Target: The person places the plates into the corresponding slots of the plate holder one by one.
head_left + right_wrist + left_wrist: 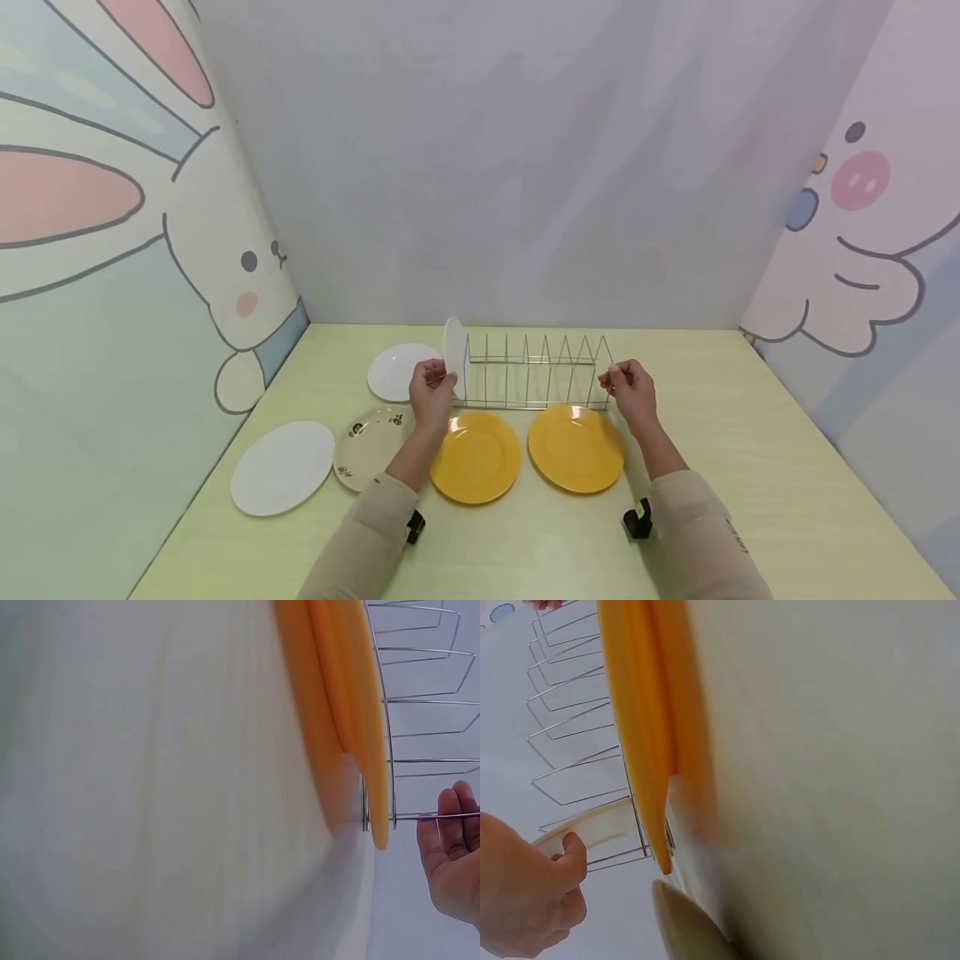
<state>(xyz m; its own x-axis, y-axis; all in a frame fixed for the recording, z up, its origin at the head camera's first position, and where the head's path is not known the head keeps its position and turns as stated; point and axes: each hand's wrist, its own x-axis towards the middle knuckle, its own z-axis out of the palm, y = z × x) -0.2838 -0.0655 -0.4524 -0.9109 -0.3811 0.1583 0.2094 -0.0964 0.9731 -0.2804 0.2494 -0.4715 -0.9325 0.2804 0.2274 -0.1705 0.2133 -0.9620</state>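
Observation:
A silver wire dish rack (540, 362) stands on the table. In its left end slot a small white plate (454, 350) stands upright. My left hand (432, 398) pinches the rack's left end wire, its thumb close against the plate; whether it also presses the plate I cannot tell. At the other end my right hand (633, 396) pinches the end wire between thumb and fingers, as the right wrist view also shows. Two yellow plates lie flat in front of the rack, a left one (476, 458) and a right one (576, 450).
To the left lie a white plate (401, 372) at the back, a cream plate (372, 446) with printed flowers, partly behind my left forearm, and a larger white plate (283, 468). A grey wall (510, 167) closes off the table's (750, 467) far edge.

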